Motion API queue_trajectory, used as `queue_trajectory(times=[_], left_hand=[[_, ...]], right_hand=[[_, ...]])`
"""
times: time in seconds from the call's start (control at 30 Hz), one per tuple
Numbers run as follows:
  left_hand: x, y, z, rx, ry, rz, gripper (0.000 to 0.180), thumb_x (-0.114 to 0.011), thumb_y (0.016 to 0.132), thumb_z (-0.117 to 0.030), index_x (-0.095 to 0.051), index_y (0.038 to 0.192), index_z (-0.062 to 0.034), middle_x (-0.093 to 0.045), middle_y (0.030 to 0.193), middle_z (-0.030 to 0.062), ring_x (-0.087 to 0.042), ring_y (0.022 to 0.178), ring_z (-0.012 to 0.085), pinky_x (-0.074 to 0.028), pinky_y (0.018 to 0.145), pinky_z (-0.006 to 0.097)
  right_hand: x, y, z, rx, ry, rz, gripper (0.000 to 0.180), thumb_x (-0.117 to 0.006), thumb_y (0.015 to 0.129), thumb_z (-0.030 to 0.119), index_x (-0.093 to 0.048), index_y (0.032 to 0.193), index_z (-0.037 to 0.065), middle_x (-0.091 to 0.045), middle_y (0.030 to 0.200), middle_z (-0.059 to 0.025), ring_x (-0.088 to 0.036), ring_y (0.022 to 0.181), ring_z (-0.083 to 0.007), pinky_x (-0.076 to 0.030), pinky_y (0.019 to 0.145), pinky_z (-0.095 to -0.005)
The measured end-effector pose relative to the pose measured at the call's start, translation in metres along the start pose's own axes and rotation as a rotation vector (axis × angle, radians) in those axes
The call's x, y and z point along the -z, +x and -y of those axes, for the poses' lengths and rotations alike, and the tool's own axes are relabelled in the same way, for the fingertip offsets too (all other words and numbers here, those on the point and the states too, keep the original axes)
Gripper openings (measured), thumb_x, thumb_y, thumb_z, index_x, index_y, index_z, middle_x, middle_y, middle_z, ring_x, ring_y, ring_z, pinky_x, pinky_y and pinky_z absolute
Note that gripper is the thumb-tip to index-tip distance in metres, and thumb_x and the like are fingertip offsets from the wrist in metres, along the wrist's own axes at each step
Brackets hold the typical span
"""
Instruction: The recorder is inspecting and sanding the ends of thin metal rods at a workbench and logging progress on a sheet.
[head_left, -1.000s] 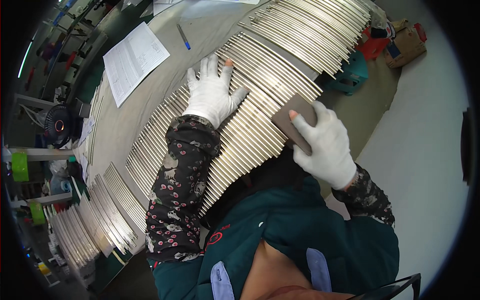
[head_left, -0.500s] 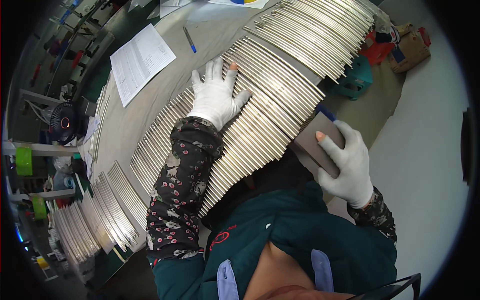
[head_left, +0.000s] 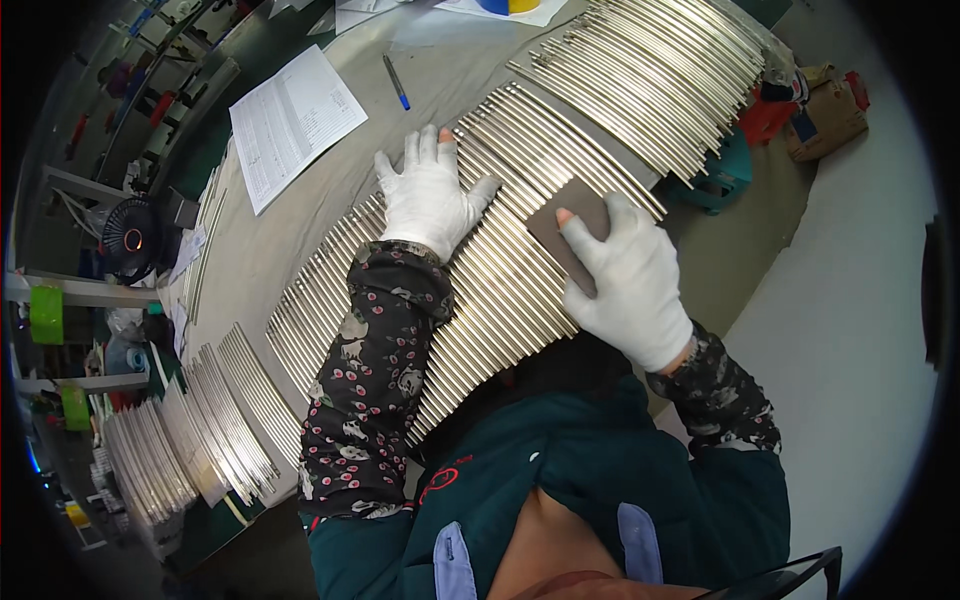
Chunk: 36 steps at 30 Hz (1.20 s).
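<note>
A row of shiny metal rods [head_left: 500, 290] lies side by side across the table in front of me. On their far part rests my left hand [head_left: 428, 205] in a white glove, fingers spread and palm down, holding nothing. My right hand [head_left: 632, 285], also gloved with a bare thumb tip, grips a brown-grey sanding block [head_left: 572, 228]. That block is over the right part of the rods; its underside is hidden, and it appears to lie against them. Patterned dark sleeves cover both forearms.
More rods [head_left: 655, 75] lie at the far right, and further bundles [head_left: 230, 430] at the left. Beyond my left hand are a printed sheet [head_left: 295, 125] and a blue pen [head_left: 397, 82]. A small black fan [head_left: 132, 240] stands at the left; a green stool [head_left: 722, 180] is beyond the right table edge.
My right hand has brought the sanding block leftward from beside the table edge onto the rods. My left hand stays spread on the rods. The whole view has shifted slightly.
</note>
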<state>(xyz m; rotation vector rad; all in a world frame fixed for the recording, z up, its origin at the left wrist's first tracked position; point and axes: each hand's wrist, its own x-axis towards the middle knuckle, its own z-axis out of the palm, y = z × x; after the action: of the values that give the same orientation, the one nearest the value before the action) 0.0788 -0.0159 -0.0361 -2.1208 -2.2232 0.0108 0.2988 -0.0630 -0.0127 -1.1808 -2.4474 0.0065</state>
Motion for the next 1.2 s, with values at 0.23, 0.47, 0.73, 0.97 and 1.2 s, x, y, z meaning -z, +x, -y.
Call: queue_trajectory(times=[0.23,0.47,0.73,0.97,1.2], left_hand=[[-0.002,-0.003,0.006,0.012,-0.025,-0.019,0.079,-0.047,0.085,-0.058,-0.036,0.138,-0.0002,-0.031,0.145,0.0162,-0.023,0.138,0.0274,-0.011,0.111,0.058],[-0.001,-0.001,0.005,-0.009,0.0,-0.02,0.078,-0.044,0.085,-0.059,-0.037,0.137,-0.0007,-0.032,0.145,0.0153,-0.024,0.137,0.0273,-0.013,0.11,0.059],[-0.002,-0.002,0.006,0.003,0.009,-0.014,0.08,-0.042,0.087,-0.061,-0.034,0.139,-0.0008,-0.028,0.147,0.0155,-0.02,0.14,0.0268,-0.011,0.111,0.057],[0.002,0.0,0.004,0.04,-0.006,0.022,0.084,-0.041,0.085,-0.065,-0.031,0.141,-0.0029,-0.028,0.148,0.013,-0.02,0.14,0.0255,-0.009,0.112,0.056],[0.012,-0.003,0.002,0.08,0.011,0.095,0.079,-0.043,0.086,-0.062,-0.031,0.142,-0.0074,-0.027,0.149,0.012,-0.02,0.14,0.0258,-0.008,0.111,0.058]], right_hand=[[0.008,-0.014,-0.007,0.059,-0.008,0.019,0.056,-0.07,0.064,0.022,-0.059,0.117,0.007,-0.049,0.097,-0.0179,-0.054,0.085,-0.0298,-0.047,0.064,-0.038],[-0.006,0.018,0.001,0.086,-0.025,-0.052,0.052,-0.068,0.066,0.021,-0.059,0.115,0.008,-0.049,0.093,-0.017,-0.054,0.08,-0.0288,-0.047,0.063,-0.0377],[0.038,-0.04,-0.013,-0.047,0.123,-0.029,0.057,-0.069,0.058,0.016,-0.06,0.114,0.011,-0.047,0.114,-0.0199,-0.051,0.091,-0.0331,-0.046,0.078,-0.0416],[0.029,-0.042,-0.014,-0.079,0.141,-0.027,0.059,-0.072,0.057,0.017,-0.06,0.115,0.012,-0.047,0.114,-0.0187,-0.051,0.091,-0.0324,-0.046,0.078,-0.0407],[0.024,-0.041,-0.016,-0.091,0.128,-0.014,0.06,-0.072,0.058,0.017,-0.059,0.116,0.013,-0.047,0.115,-0.0179,-0.052,0.09,-0.0313,-0.046,0.077,-0.0398]])
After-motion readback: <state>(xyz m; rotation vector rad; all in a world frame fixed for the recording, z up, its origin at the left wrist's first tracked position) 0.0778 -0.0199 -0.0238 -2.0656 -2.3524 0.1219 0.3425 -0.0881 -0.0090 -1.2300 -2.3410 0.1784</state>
